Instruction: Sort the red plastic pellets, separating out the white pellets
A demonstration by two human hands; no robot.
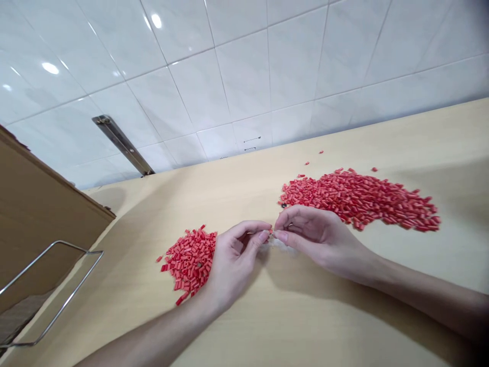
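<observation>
Head view shows your fingers [263, 235] meeting tip to tip at the middle of the table [244, 326]; the left hand [233, 265] and the right hand [313, 235] each pinch closed on one small red piece [270, 232] between them, held just above the surface, probably so both sides can work it at once; what is being done to it is too small to tell; something pale and wispy lies right beneath the pinch; your left palm turns upward, wrist resting on the table, forearm running in from the lower left; your right hand arches over, knuckles up, forearm coming from the right; the small red pile [189, 260] sits just beside your left hand, the large red pile [362, 199] just behind your right, each within easy reach.
</observation>
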